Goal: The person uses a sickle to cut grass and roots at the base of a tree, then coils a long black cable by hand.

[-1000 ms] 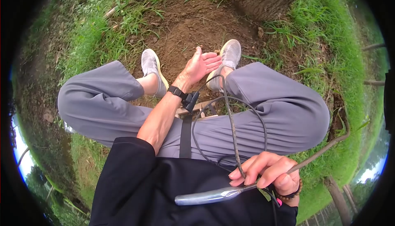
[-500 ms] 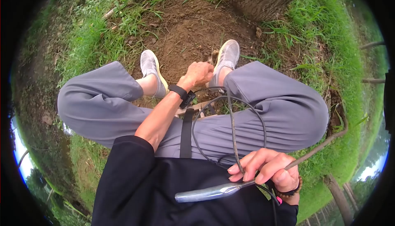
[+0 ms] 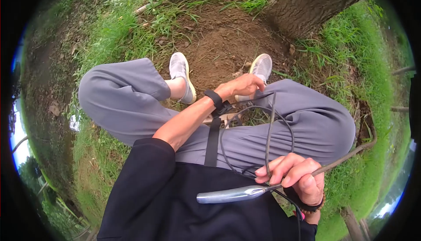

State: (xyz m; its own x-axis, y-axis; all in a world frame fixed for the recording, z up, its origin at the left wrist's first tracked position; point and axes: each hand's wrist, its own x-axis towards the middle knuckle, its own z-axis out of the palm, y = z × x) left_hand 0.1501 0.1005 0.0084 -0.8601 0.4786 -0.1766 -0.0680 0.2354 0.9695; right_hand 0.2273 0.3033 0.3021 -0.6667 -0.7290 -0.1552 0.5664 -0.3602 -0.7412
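My right hand (image 3: 302, 175) is closed around a thin brown forked branch (image 3: 346, 160). One arm of the branch runs off to the right and bends down; a thinner one (image 3: 269, 131) points up from my fingers. Toward the left, the held end is a smooth, shiny silver piece (image 3: 232, 195), lying over my black shirt. My left hand (image 3: 247, 85) is by the right shoe (image 3: 262, 67) and the trouser cuff, fingers curled and bent down. Whatever is in those fingers, if anything, is hidden.
A black cable (image 3: 223, 146) loops over my lap, near a black strap (image 3: 212, 142). Beyond my feet lies bare brown soil (image 3: 223, 43), with a tree trunk (image 3: 315, 6) at upper right. Grass (image 3: 351, 43) grows around. I sit on something low, mostly hidden.
My left hand has moved from beside the right shoe toward the right trouser cuff. The whole view has shifted slightly. My right hand keeps its hold on the branch.
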